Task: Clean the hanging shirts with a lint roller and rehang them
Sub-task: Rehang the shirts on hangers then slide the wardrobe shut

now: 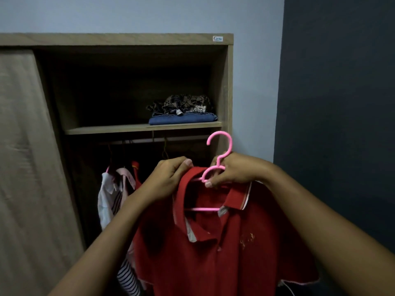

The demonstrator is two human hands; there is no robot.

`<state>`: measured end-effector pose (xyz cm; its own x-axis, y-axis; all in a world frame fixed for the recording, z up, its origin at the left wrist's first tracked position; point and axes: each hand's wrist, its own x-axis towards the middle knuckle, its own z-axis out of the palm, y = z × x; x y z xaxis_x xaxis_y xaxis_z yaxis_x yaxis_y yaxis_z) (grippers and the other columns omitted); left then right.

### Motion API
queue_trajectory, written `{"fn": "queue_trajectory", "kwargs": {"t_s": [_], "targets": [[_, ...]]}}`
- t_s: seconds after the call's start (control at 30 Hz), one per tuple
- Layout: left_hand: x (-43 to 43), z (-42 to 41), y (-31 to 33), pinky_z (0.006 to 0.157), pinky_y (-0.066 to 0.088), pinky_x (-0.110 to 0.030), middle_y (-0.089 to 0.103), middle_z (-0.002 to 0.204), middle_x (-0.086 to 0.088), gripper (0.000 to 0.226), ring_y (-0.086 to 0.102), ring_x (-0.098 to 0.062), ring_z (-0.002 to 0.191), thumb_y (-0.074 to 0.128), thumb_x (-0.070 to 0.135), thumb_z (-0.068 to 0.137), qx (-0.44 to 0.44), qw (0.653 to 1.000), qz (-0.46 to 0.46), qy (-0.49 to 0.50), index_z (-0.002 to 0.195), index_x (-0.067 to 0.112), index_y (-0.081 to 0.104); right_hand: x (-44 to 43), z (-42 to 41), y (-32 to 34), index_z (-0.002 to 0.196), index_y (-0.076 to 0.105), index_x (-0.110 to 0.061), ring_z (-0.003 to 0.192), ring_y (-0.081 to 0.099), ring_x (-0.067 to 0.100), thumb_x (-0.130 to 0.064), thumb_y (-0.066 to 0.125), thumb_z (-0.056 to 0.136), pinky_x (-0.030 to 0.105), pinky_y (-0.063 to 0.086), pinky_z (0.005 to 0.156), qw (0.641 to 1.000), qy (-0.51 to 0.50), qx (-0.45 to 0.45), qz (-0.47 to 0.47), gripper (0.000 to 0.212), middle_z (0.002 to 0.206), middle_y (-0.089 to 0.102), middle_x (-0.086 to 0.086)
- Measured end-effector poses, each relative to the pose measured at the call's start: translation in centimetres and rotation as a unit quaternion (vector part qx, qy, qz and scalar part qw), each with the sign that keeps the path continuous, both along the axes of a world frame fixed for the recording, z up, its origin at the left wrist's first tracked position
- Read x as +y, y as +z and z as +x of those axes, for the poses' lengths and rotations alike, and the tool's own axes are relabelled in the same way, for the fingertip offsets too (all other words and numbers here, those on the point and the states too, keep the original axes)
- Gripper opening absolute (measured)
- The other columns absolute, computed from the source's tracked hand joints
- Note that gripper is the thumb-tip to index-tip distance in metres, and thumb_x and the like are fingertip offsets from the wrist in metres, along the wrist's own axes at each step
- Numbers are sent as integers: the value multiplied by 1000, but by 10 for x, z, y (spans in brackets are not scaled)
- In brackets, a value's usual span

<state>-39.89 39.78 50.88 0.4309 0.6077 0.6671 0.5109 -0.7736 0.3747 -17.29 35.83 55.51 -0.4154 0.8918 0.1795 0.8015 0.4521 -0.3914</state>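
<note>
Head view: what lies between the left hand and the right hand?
In the head view, the collar of the red shirt and the neck loop of the pink hanger lie between the left hand and the right hand.

Folded clothes (182, 113) lie on the shelf (106, 130), hanging shirts (116, 189) below it, behind the held shirt (224, 248)

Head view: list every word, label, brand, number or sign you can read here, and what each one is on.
"Cavta": my best reading of the blurred white sticker on the wardrobe top board; the last letters are uncertain.
Gold embroidery on the chest of the red shirt: too faint to read.
Pink hanger and folded clothes on the shelf: no text visible.
</note>
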Motion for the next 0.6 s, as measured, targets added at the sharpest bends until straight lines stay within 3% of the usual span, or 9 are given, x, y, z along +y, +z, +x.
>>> {"fn": "queue_trajectory", "kwargs": {"t_s": [0.07, 0.17, 0.23, 0.3, 0.37, 0.43, 0.6], "targets": [[2, -7, -3, 67, 46, -30, 63, 68, 11, 45, 60, -1, 68, 33, 50, 103, 19, 999, 14, 35, 78, 27, 63, -1, 8, 2, 71, 77, -20, 60, 58, 8, -49, 78, 75, 26, 46, 59, 999, -16, 44, 9, 29, 71, 71, 1], [-1, -8, -11, 57, 39, -33, 49, 52, 7, 58, 50, -5, 52, 25, 68, 95, 81, 994, 15, 67, 61, 29, 50, -3, 14, 2, 72, 77, -10, 52, 56, 9, -39, 78, 79, 15, 43, 51, 996, -6, 87, -7, 30, 63, 68, 12], [0, -8, -14, 57, 41, -35, 49, 51, 3, 67, 50, -9, 51, 23, 75, 89, 101, 991, 14, 91, 59, 20, 47, -4, 15, -1, 75, 76, -11, 56, 58, 6, -35, 79, 79, 14, 44, 53, 996, 8, 94, 4, 25, 68, 69, 9], [2, -11, -15, 59, 45, -38, 52, 53, 1, 74, 54, -13, 54, 21, 79, 86, 99, 988, 12, 116, 61, 16, 49, -6, 20, -6, 86, 73, -16, 66, 62, 0, -30, 82, 77, 14, 47, 61, 994, 17, 109, 26, 18, 77, 69, -5], [5, -16, -18, 62, 47, -38, 56, 55, 0, 79, 58, -15, 57, 18, 83, 83, 98, 986, 6, 137, 62, 15, 52, -8, 30, -11, 102, 68, -17, 81, 68, 6, -20, 85, 74, 21, 55, 73, 992, 15, 125, 16, 34, 92, 72, -5], [5, -16, -23, 63, 48, -38, 56, 56, 1, 79, 59, -17, 60, 16, 85, 80, 114, 982, 3, 151, 62, 16, 52, -11, 38, -12, 108, 66, -17, 87, 69, 13, -11, 85, 72, 24, 57, 80, 994, 3, 105, 1, 41, 98, 73, 0], [10, -16, -30, 65, 50, -38, 52, 55, 2, 76, 61, -24, 65, 14, 85, 79, 118, 976, 7, 184, 58, 20, 47, -3, 51, -18, 94, 72, -20, 84, 69, 15, -13, 78, 76, 29, 58, 76, 997, -77, -16, 25, 20, 88, 72, -4]]}}
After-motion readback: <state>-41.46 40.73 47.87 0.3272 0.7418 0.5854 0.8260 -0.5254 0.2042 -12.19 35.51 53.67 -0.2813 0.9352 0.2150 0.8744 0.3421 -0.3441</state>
